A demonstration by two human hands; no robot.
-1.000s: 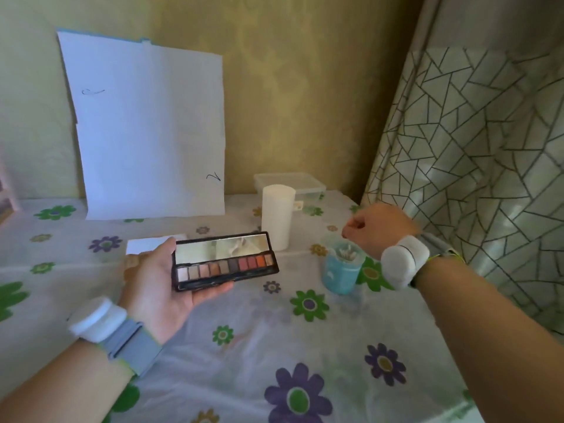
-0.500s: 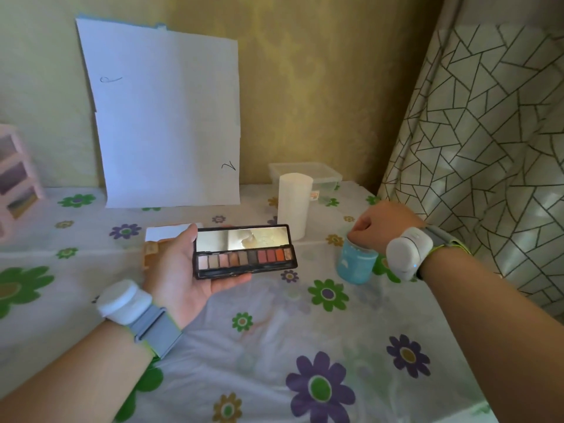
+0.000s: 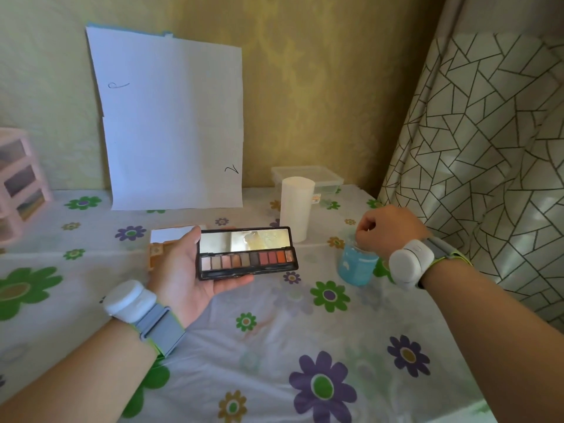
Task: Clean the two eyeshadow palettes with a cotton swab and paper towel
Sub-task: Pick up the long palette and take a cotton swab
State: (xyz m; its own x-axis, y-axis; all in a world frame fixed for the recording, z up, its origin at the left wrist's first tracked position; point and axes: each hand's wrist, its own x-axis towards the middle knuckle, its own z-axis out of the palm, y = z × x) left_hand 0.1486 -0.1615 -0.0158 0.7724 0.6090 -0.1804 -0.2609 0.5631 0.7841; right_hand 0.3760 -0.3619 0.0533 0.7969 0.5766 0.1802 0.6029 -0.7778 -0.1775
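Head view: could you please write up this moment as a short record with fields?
Left hand: holds open black eyeshadow palette with mirrored lid, pans facing up
Right hand: curled at top of blue cotton-swab jar; swab in grip not confirmable
White paper towel roll: upright behind the palette, untouched
Flat orange case with pale open lid: on floral tablecloth behind left hand, likely second palette

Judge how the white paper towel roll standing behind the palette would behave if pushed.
The paper towel roll stands on end, tall and narrow, so a push near its top would probably tip it. Being rolled paper, it is likely light and soft. Once down, its round side could roll across the tablecloth.
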